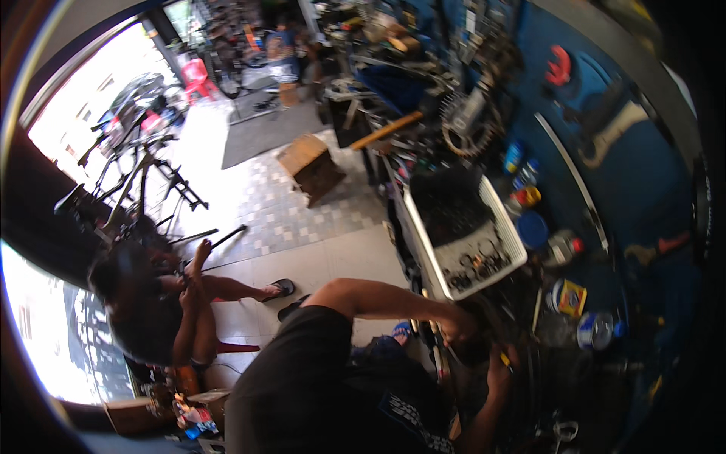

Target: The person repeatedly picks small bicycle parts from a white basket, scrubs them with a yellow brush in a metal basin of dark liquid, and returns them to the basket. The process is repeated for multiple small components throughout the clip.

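My left hand [458, 327] reaches over the cluttered workbench, beside the lower end of a white basket [505, 274]. Its fingers are curled and partly hidden against a dark part I cannot make out. Close by, my right hand [499, 372] is closed on a tool with a yellow and black handle [506, 362]; its working end is not clear. Several small dark rings and metal parts lie in the basket, with a black piece [454, 204] at its far end.
Bottles, including a clear one with a blue cap [596, 331], and a blue lid [532, 229] line the bench's right side. Tools hang on the blue wall. A chainring [470, 125] lies farther back. At left another person [155, 303] sits near bicycle frames; a cardboard box [311, 168] stands on the floor.
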`<state>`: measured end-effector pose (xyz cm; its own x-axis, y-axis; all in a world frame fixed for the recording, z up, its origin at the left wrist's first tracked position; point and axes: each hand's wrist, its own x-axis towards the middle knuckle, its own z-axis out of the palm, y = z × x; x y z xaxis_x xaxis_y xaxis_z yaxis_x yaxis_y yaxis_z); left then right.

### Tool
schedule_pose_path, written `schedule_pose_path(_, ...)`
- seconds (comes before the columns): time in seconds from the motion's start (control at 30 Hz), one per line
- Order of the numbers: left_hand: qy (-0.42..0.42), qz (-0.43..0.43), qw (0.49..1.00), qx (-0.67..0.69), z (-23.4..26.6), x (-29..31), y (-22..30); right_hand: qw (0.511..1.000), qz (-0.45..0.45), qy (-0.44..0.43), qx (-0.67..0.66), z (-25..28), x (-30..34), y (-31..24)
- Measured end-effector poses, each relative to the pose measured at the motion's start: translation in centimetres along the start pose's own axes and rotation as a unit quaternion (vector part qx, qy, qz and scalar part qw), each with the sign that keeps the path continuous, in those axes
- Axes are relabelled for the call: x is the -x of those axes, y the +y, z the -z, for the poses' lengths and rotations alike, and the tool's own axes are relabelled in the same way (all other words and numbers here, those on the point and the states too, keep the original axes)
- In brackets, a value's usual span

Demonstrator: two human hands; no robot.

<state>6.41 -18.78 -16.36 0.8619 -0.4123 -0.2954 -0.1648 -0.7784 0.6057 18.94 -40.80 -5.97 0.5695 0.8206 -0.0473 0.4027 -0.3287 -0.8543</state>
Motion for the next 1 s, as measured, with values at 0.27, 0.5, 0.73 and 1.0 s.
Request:
schedule_pose_path(0.27,0.044,-0.006,0.985,0.169,3.3,4.2,3.1,0.995,-0.091,0.038,-0.017,1.2,2.0,-2.8)
schedule_pose_path(0.5,0.157,0.052,0.971,0.171,1.6,5.3,4.0,0.995,-0.088,0.034,-0.019,2.1,2.2,-3.4)
schedule_pose_path(0.73,0.197,0.150,0.962,0.116,2.3,5.9,5.6,0.996,-0.071,0.044,-0.018,2.3,1.9,-2.8)
schedule_pose_path(1.0,0.438,0.231,0.866,0.071,17.7,15.5,-3.5,0.994,-0.071,0.073,-0.049,2.9,2.7,-2.6)
